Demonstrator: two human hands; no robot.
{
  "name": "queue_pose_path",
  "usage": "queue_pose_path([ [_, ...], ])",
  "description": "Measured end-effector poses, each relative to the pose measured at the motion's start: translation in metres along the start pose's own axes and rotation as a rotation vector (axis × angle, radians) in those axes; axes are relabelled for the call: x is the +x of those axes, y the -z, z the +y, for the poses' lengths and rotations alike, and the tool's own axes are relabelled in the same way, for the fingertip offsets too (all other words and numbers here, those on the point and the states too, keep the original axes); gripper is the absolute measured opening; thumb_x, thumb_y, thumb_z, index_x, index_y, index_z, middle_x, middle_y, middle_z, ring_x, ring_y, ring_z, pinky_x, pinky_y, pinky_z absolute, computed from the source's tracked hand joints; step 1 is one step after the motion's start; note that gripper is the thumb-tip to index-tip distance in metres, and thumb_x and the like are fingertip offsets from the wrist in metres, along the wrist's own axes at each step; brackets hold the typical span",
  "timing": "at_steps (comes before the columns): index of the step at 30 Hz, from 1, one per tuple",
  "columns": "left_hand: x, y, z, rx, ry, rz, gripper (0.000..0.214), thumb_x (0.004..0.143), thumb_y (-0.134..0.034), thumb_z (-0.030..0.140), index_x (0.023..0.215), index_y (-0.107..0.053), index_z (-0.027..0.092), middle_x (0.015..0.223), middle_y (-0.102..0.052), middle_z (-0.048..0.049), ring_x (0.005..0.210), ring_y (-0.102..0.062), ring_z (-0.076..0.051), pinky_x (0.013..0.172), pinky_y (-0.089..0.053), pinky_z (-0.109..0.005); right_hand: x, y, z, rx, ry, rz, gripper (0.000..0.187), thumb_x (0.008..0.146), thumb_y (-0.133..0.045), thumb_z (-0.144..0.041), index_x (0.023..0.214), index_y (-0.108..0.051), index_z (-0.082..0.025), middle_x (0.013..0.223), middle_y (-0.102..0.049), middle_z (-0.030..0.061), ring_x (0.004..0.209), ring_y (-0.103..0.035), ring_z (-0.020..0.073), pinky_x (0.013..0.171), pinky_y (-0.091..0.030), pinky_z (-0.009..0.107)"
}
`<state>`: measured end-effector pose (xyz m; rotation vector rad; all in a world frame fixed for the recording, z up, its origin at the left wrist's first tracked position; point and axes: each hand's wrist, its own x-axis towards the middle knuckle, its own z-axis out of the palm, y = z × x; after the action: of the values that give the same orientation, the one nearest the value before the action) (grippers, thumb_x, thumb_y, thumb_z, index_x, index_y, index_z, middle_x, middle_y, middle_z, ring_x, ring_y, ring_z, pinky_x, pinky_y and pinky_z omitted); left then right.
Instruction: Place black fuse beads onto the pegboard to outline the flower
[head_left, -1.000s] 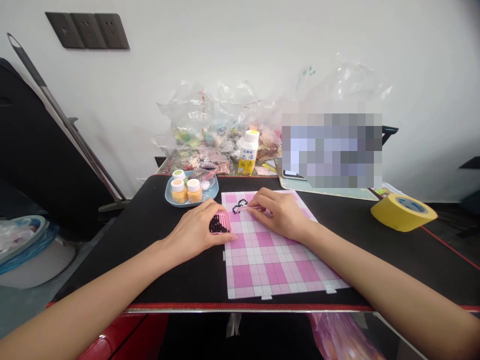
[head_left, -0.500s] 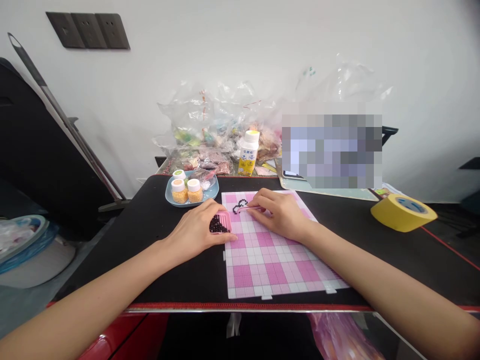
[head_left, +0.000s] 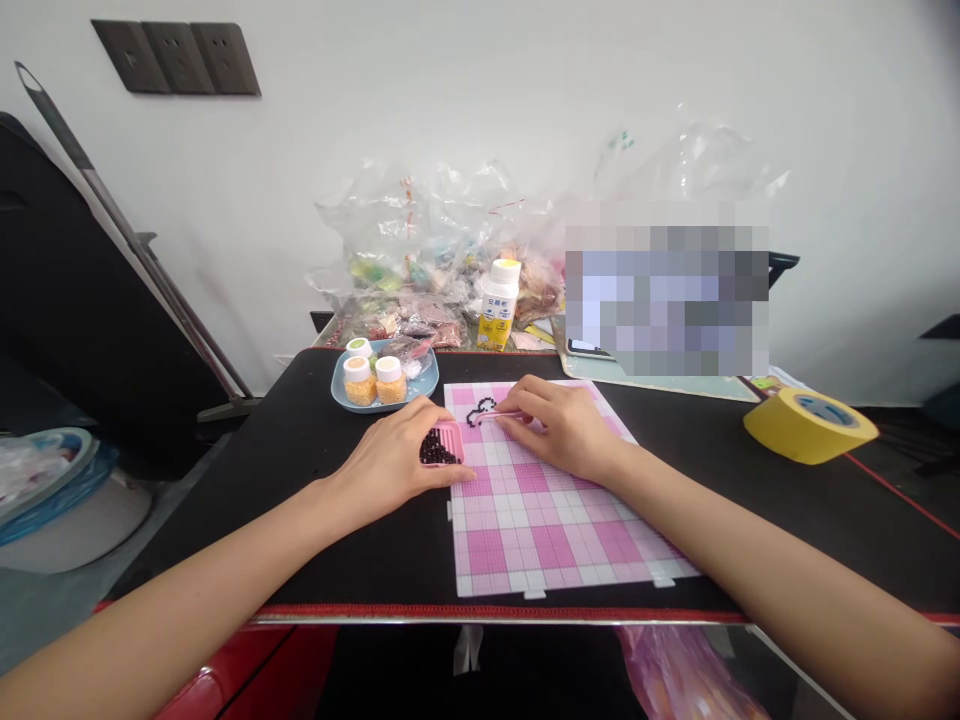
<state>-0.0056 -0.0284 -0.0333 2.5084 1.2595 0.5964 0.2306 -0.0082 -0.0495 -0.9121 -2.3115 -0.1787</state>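
Note:
My left hand [head_left: 401,450] is closed around a small pink ridged tray [head_left: 452,437] at the left edge of the pegboard. Black beads [head_left: 436,449] lie heaped in the tray. Between the thumb and fingers of my right hand [head_left: 559,425] is a pair of pink tweezers [head_left: 496,414], pointing left. Their tips are over the upper left of the pink and white checked pegboard [head_left: 517,520], beside a curving outline of black beads [head_left: 480,408]. Whether a bead is between the tips is too small to tell.
Behind my left hand stands a blue plate [head_left: 420,388] holding several small jars [head_left: 389,383] and a bag. A white and yellow bottle [head_left: 498,305] is at the table's back edge, before plastic bags [head_left: 420,250]. A yellow tape roll [head_left: 810,425] lies at right.
Both hands keep nearly the same places, with the tray and the tweezers still held. The whole view has shifted very slightly.

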Motion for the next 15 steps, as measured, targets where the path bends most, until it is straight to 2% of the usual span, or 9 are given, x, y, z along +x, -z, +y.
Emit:
queue_pose_path([
  [15,0.0002,0.0002,0.0001,-0.004,0.000,0.011,0.046,0.073,-0.066,0.055,0.102,-0.056,0.021,0.099,-0.058,-0.0044,0.092,-0.059,-0.024,0.083,-0.047,-0.040,-0.0003,0.0000,-0.0003,-0.012,0.002,0.012,0.016,0.089,-0.051,-0.025,0.089,-0.064,-0.016,0.084,-0.063,0.0050,0.063,-0.057,0.0111,0.056,-0.043,0.024],
])
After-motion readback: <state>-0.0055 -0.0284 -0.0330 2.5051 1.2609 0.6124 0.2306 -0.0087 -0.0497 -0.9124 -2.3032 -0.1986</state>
